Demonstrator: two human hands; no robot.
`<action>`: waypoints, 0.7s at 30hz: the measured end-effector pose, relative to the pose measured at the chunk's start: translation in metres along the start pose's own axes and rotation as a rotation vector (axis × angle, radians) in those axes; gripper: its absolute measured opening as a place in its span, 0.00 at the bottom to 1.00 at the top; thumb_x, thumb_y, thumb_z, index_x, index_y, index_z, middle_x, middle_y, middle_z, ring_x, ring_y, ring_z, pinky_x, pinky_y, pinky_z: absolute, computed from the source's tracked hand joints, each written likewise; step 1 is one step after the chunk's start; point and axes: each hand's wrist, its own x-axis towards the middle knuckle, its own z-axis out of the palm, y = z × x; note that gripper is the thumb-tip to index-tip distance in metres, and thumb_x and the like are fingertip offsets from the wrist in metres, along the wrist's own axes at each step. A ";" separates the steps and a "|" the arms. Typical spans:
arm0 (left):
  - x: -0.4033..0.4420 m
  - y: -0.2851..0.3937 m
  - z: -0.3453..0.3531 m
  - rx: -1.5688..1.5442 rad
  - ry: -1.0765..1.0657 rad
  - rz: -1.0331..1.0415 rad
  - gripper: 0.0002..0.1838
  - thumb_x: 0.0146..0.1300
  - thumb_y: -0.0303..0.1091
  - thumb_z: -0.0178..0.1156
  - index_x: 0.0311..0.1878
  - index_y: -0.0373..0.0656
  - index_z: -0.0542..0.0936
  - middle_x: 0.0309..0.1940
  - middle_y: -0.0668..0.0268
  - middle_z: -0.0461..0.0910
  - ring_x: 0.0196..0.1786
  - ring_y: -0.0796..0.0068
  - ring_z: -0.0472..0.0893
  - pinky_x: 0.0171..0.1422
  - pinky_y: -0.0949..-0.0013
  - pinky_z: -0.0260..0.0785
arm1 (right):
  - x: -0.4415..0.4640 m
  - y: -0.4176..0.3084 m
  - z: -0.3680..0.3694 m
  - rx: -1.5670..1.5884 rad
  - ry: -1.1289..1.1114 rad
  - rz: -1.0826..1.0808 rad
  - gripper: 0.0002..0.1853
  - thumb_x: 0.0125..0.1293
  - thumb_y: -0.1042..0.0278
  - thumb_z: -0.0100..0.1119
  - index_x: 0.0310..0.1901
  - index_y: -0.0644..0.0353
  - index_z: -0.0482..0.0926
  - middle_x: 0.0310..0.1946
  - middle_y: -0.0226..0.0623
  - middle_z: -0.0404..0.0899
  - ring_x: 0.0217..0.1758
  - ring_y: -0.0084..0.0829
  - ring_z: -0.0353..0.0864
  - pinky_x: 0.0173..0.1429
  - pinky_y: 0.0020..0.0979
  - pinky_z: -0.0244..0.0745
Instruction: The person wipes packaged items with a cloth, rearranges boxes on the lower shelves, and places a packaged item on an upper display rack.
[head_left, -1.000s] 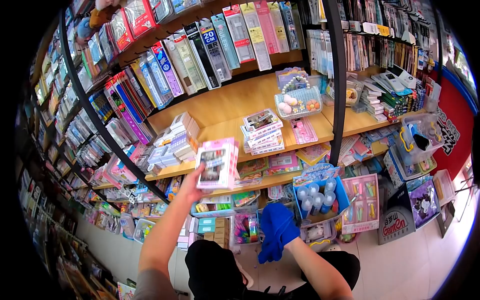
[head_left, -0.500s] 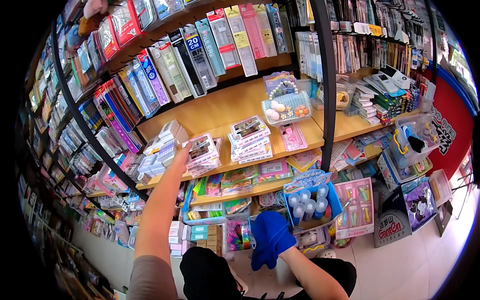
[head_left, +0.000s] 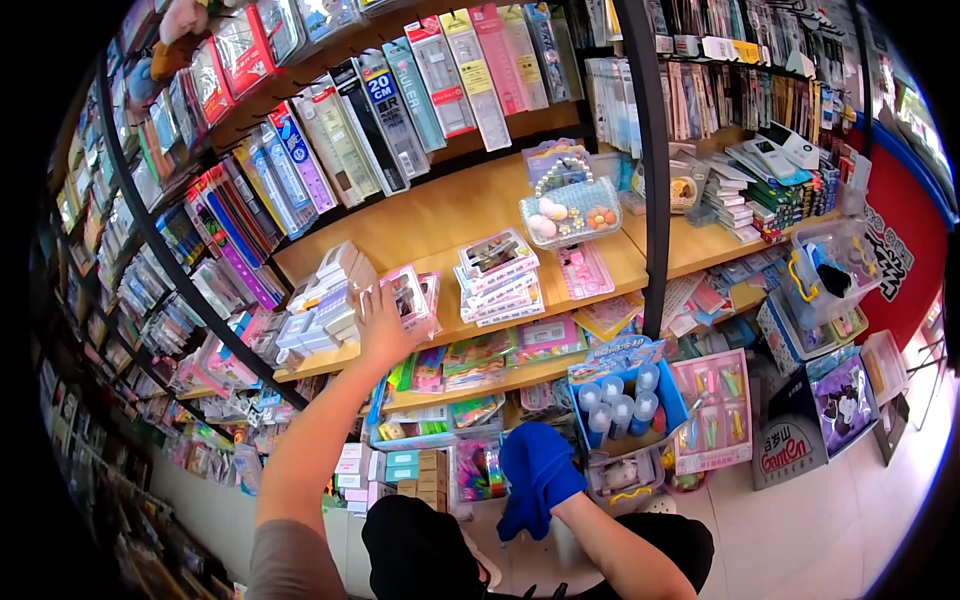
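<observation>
My left hand [head_left: 384,328] reaches to the shelf. Its fingers are stretched out against the left side and front of a short stack of pink-and-white packs [head_left: 408,292] with clear windows. Just left of it stand stacks of small white boxes [head_left: 338,272]. To the right is a second, neater stack of similar packs [head_left: 498,283]. My right hand [head_left: 562,500] is low in front of me, mostly hidden by a blue cloth [head_left: 538,468] bunched around it; its fingers cannot be seen.
A beaded clear bag [head_left: 572,212] stands on the wooden shelf [head_left: 430,228]. Packaged rulers [head_left: 395,115] hang above. Below are a blue box of bottles [head_left: 630,405] and small cartons [head_left: 430,475]. A black post [head_left: 655,190] divides the shelves.
My left hand has shifted slightly right and its fingers have spread; the left stack's packs look slightly shifted. The right hand with the blue cloth has barely moved.
</observation>
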 end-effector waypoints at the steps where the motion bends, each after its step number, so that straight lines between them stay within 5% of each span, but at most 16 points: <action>1: -0.012 0.010 -0.006 0.111 -0.003 0.049 0.57 0.43 0.59 0.67 0.69 0.40 0.47 0.68 0.49 0.48 0.70 0.46 0.48 0.66 0.37 0.44 | 0.000 0.001 -0.002 -0.270 0.010 -0.163 0.09 0.65 0.68 0.44 0.35 0.60 0.75 0.28 0.35 0.73 0.31 0.26 0.71 0.38 0.29 0.69; 3: -0.027 0.009 -0.001 0.299 0.009 0.119 0.54 0.39 0.49 0.72 0.66 0.43 0.52 0.66 0.51 0.52 0.69 0.47 0.52 0.66 0.41 0.49 | 0.000 0.003 -0.006 -0.813 0.016 -0.490 0.09 0.65 0.68 0.44 0.35 0.60 0.75 0.29 0.36 0.73 0.31 0.27 0.72 0.38 0.30 0.70; 7: -0.006 -0.031 0.021 0.174 0.068 0.363 0.45 0.40 0.36 0.72 0.61 0.44 0.57 0.61 0.54 0.58 0.67 0.51 0.56 0.66 0.47 0.52 | 0.002 0.009 -0.011 -0.692 0.009 -0.440 0.09 0.65 0.68 0.43 0.36 0.60 0.74 0.30 0.39 0.73 0.32 0.29 0.72 0.40 0.31 0.70; 10: 0.015 -0.049 0.022 0.417 0.034 0.499 0.44 0.41 0.36 0.71 0.61 0.45 0.58 0.60 0.55 0.59 0.66 0.53 0.57 0.66 0.47 0.50 | -0.003 0.003 -0.007 -0.568 0.046 -0.343 0.09 0.65 0.68 0.43 0.36 0.60 0.74 0.30 0.39 0.73 0.33 0.29 0.72 0.40 0.31 0.69; 14: -0.005 -0.012 -0.005 0.282 0.144 0.398 0.37 0.46 0.37 0.68 0.58 0.42 0.61 0.57 0.54 0.61 0.65 0.54 0.58 0.65 0.45 0.49 | -0.001 -0.004 -0.008 -0.454 0.050 -0.246 0.10 0.66 0.68 0.42 0.36 0.61 0.74 0.30 0.40 0.73 0.33 0.29 0.72 0.40 0.31 0.69; 17: -0.003 0.014 -0.005 0.031 0.229 0.537 0.40 0.43 0.37 0.70 0.58 0.37 0.61 0.58 0.51 0.61 0.61 0.53 0.61 0.63 0.55 0.55 | 0.008 0.009 -0.006 -0.429 0.026 -0.270 0.09 0.65 0.68 0.43 0.36 0.61 0.74 0.30 0.40 0.73 0.33 0.30 0.72 0.40 0.32 0.69; 21: 0.019 0.058 0.020 -0.417 0.132 0.395 0.38 0.48 0.49 0.66 0.54 0.32 0.62 0.53 0.45 0.64 0.55 0.46 0.66 0.59 0.52 0.58 | 0.002 0.004 -0.001 -0.732 0.051 -0.428 0.06 0.61 0.69 0.49 0.36 0.61 0.74 0.30 0.43 0.74 0.33 0.37 0.74 0.39 0.34 0.70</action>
